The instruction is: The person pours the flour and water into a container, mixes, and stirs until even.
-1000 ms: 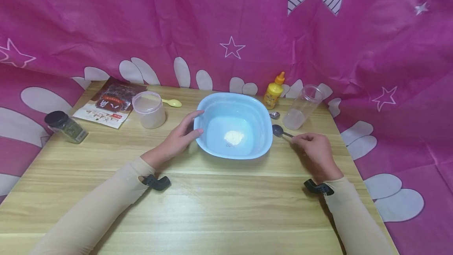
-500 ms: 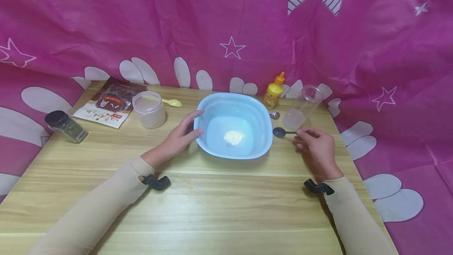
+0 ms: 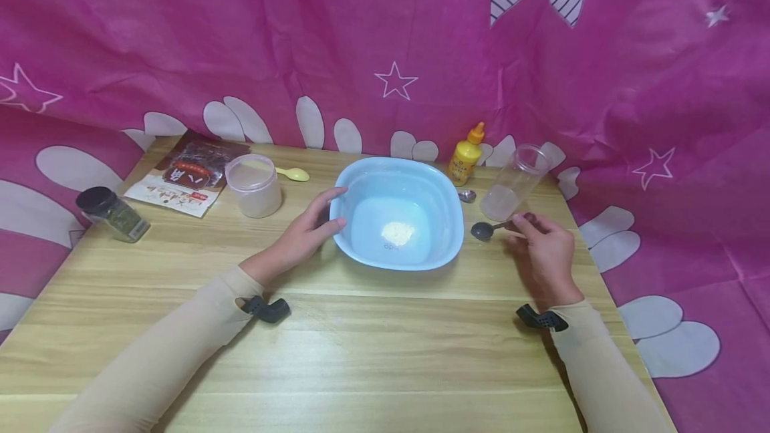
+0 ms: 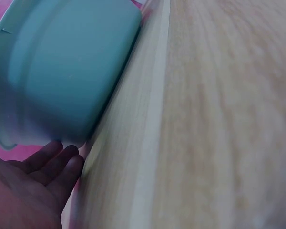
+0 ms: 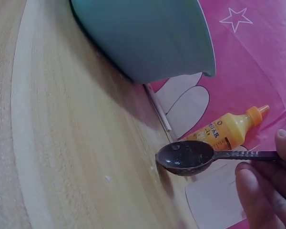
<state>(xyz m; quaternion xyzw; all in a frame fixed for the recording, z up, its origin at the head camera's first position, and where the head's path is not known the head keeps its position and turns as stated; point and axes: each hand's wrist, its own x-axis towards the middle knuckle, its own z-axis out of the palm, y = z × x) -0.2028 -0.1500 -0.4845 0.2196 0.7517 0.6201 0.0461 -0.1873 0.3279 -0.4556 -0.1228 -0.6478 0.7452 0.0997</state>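
A light blue plastic basin [image 3: 367, 252] stands mid-table, with a small pale patch [image 3: 398, 233] on its floor. My left hand [image 3: 307, 229] holds its left side, thumb and index fingertips over the rim; in the left wrist view the other fingers touch the outer wall. To the right of the basin, my right hand [image 3: 547, 252] pinches the handle of a small dark spoon [image 3: 483, 231]. In the right wrist view the spoon's bowl [image 5: 186, 156] faces the camera, shiny with a few specks and no visible heap. It is held just above the table.
Behind the spoon stand a clear tall container [image 3: 514, 182], a metal spoon [image 3: 466, 196] and a yellow squeeze bottle [image 3: 465, 158]. Left of the basin are a pinkish jar [image 3: 255, 189], a yellow spoon [image 3: 295, 174], a brown pouch [image 3: 189, 176] and a black-lidded spice jar [image 3: 114, 216].
The dark spoon has turned in my right hand and shifted slightly right, away from the basin; the right fingers moved a little up and right. My left hand and the basin stayed put.
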